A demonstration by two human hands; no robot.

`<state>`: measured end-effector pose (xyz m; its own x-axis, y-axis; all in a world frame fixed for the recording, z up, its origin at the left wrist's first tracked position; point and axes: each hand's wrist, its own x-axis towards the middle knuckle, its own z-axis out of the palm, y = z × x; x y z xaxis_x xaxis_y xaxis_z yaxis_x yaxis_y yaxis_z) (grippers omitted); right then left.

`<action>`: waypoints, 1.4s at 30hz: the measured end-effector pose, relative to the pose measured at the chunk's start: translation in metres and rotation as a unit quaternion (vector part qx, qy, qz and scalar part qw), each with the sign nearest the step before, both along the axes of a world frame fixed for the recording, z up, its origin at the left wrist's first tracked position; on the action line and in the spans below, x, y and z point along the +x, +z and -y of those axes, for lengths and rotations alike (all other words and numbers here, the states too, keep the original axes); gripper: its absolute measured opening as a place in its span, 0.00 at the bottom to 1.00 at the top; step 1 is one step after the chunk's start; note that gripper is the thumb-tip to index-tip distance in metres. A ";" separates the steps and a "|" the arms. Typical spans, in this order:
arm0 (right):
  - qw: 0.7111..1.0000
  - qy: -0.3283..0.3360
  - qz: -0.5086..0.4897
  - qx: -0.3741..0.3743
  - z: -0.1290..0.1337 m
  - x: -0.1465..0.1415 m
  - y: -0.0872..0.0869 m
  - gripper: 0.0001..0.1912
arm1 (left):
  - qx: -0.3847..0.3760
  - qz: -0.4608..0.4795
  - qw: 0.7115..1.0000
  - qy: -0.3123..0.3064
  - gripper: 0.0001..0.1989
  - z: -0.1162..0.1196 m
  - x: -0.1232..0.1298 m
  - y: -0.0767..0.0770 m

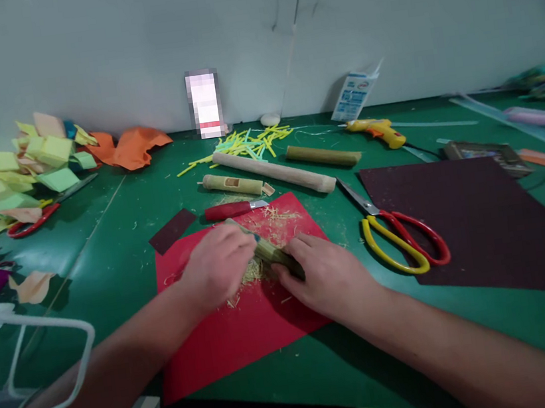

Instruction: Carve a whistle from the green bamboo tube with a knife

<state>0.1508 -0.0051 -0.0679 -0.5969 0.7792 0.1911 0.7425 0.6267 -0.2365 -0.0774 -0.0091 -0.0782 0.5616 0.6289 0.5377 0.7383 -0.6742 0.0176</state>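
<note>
A greenish bamboo tube (pixel 269 251) lies slanted over a red sheet (pixel 212 359), and my right hand (pixel 329 273) is closed around its near end. Against the tube's far part, my left hand (pixel 220 261) is closed; a small dark bit shows at its fingertips, but what it grips is mostly hidden. Pale shavings (pixel 251 273) are scattered under and around the tube. Just beyond my left hand rests a red-handled knife (pixel 230 210) with a short blade, beside a small dark brown piece of sheet (pixel 173 230).
Farther back lie a bamboo tube with a cut-out window (pixel 234 183), a pale stick (pixel 275 171), another bamboo piece (pixel 324 155) and yellow strips (pixel 249 143). Scissors (pixel 397 234) rest partly on a dark sheet (pixel 482 236). A yellow glue gun (pixel 377 132) and folded papers (pixel 21 163) flank them.
</note>
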 end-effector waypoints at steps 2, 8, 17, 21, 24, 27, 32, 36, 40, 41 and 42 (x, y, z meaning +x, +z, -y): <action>1.000 -0.001 0.003 -0.009 0.000 -0.001 0.000 0.10 | 0.002 0.000 1.000 0.000 0.10 -0.002 0.000 0.000; 1.000 0.004 0.017 -0.016 -0.002 -0.003 0.000 0.11 | -0.015 0.014 1.000 -0.001 0.10 -0.003 0.003 0.001; 1.000 -0.012 0.006 -0.028 0.000 0.002 0.002 0.12 | -0.003 0.040 0.997 0.063 0.10 -0.010 -0.013 0.003; 0.999 -0.004 0.016 -0.036 0.001 0.004 0.001 0.09 | -0.013 0.073 0.995 0.064 0.08 -0.010 -0.009 0.003; 0.999 -0.004 0.015 -0.030 0.000 0.003 0.000 0.09 | -0.002 0.080 0.996 0.030 0.07 -0.008 0.003 0.004; 1.000 -0.001 0.017 -0.023 0.000 0.002 -0.002 0.09 | -0.010 0.043 0.998 -0.035 0.08 -0.006 0.008 0.006; 1.000 -0.011 0.017 -0.022 0.001 0.000 -0.002 0.09 | 0.022 0.020 0.999 0.028 0.08 -0.010 0.001 0.005; 0.999 -0.019 0.028 -0.017 0.002 0.001 0.001 0.09 | -0.013 0.023 0.999 -0.027 0.08 -0.005 0.006 0.004; 0.999 -0.027 0.037 -0.001 0.002 0.001 0.003 0.11 | 0.008 0.020 1.000 0.005 0.08 -0.001 0.013 0.001; 0.999 -0.026 0.037 -0.003 0.003 0.001 0.003 0.10 | 0.007 0.023 1.000 0.005 0.08 0.000 0.015 0.001; 0.999 -0.023 0.035 -0.006 0.003 0.001 0.003 0.10 | 0.003 0.026 1.000 -0.015 0.09 0.000 0.016 0.000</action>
<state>0.1519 -0.0078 -0.0646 -0.5725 0.8080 0.1395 0.7852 0.5892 -0.1903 -0.0611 -0.0095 -0.0780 0.5510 0.6090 0.5706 0.7160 -0.6962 0.0517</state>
